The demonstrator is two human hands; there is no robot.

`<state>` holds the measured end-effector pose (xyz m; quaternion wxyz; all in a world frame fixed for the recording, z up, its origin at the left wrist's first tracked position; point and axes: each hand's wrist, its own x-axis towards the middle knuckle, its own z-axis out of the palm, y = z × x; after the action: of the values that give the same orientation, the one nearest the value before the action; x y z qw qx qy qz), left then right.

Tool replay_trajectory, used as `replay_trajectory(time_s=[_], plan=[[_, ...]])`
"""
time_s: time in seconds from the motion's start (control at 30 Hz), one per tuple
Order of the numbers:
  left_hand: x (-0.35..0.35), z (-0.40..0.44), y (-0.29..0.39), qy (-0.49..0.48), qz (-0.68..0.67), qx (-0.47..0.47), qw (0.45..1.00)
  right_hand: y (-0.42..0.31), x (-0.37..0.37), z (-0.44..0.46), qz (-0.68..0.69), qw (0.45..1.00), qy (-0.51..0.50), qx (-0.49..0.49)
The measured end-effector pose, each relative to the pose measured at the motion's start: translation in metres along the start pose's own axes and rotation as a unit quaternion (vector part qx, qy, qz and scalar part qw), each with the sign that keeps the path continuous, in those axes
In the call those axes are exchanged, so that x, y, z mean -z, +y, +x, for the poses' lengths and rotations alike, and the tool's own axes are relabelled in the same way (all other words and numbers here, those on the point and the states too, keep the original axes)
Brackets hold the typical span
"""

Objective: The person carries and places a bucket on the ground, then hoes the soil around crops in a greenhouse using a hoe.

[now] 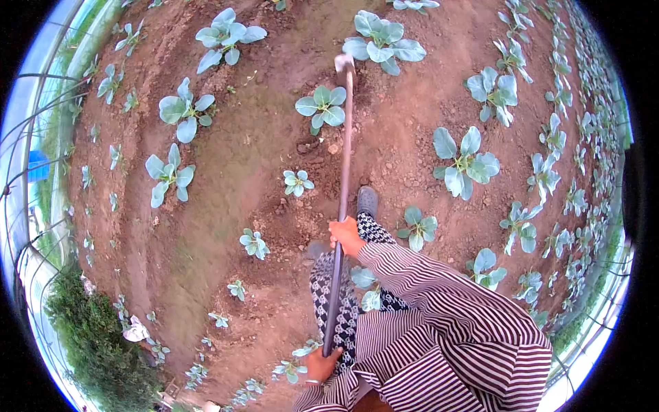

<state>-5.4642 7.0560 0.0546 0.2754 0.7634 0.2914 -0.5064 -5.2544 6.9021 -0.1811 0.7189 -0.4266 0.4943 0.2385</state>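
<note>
A long-handled hoe (345, 144) runs up the middle of the head view. My right hand (347, 236) is wrapped around the middle of its handle. Lower down, my left hand (321, 364) grips the handle near its butt end. The hoe's head (344, 64) is at the soil between a large leafy seedling (383, 42) and a smaller leafy plant (321, 106); whether the blade touches the ground I cannot tell. Both striped sleeves reach toward the handle, the right arm (446, 281) stretched further forward.
Rows of leafy plants (467, 165) stand on both sides in brown soil (274, 158). My grey shoe (367, 200) is close to the handle. A dark green bush (96, 343) and a white scrap (136, 329) lie lower left. Curved greenhouse framing edges the view.
</note>
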Motion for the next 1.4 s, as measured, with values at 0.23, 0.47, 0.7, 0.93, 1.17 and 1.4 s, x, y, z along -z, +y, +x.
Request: replay_trajectory(time_s=[0.23,0.47,0.7,0.93,1.17,1.4], plan=[[-0.051,0.077,0.064,-0.030,-0.073,-0.068,0.995,-0.099,-0.009,0.062,-0.206,0.968,0.042,0.139],[-0.014,0.045,0.017,-0.094,-0.012,-0.049,0.994,-0.014,0.021,0.040,-0.233,0.964,0.085,0.091],[-0.021,0.039,-0.088,0.087,0.056,-0.053,0.993,0.031,0.006,0.004,0.035,0.999,0.005,-0.036],[-0.045,0.109,0.035,-0.081,-0.097,-0.035,0.991,-0.044,0.019,0.097,-0.297,0.943,0.032,0.149],[-0.002,0.022,-0.029,-0.102,-0.016,-0.001,0.995,0.028,0.016,0.027,-0.054,0.997,0.039,0.039],[0.003,0.035,-0.032,0.097,0.080,-0.027,0.992,-0.039,-0.015,-0.007,0.140,0.980,-0.089,-0.107]])
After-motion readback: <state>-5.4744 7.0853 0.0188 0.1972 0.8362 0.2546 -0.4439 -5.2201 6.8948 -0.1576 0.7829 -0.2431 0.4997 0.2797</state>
